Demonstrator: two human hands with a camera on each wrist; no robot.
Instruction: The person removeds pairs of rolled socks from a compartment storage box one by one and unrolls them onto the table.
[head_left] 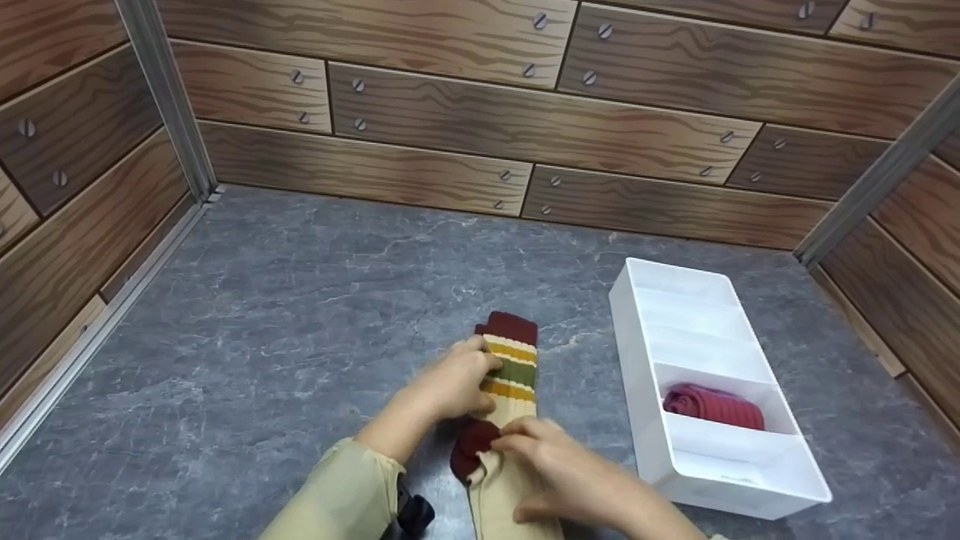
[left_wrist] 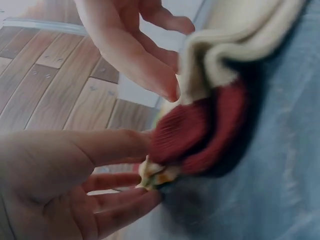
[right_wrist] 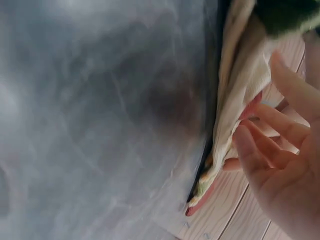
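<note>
A pair of long cream socks (head_left: 510, 495) lies stretched out, one on top of the other, with maroon cuffs and yellow, white and green stripes at the far end. Their maroon heels (left_wrist: 182, 130) stick out to the left, layered together. My left hand (head_left: 461, 379) rests at the left edge of the striped leg, its fingers fairly straight in the left wrist view. Along the foot part, my right hand (head_left: 566, 469) touches the socks from the right, fingertips near the heels and thumb lower down. Its fingers look loosely extended in the right wrist view (right_wrist: 280, 155).
On the right stands a white divided box (head_left: 649, 420); a rolled maroon sock (head_left: 712, 406) sits in one compartment. The grey marbled surface (head_left: 300, 300) is bounded by wood-patterned walls (head_left: 420, 161) at the back and sides. A black strap piece (head_left: 415, 514) is on the left wrist.
</note>
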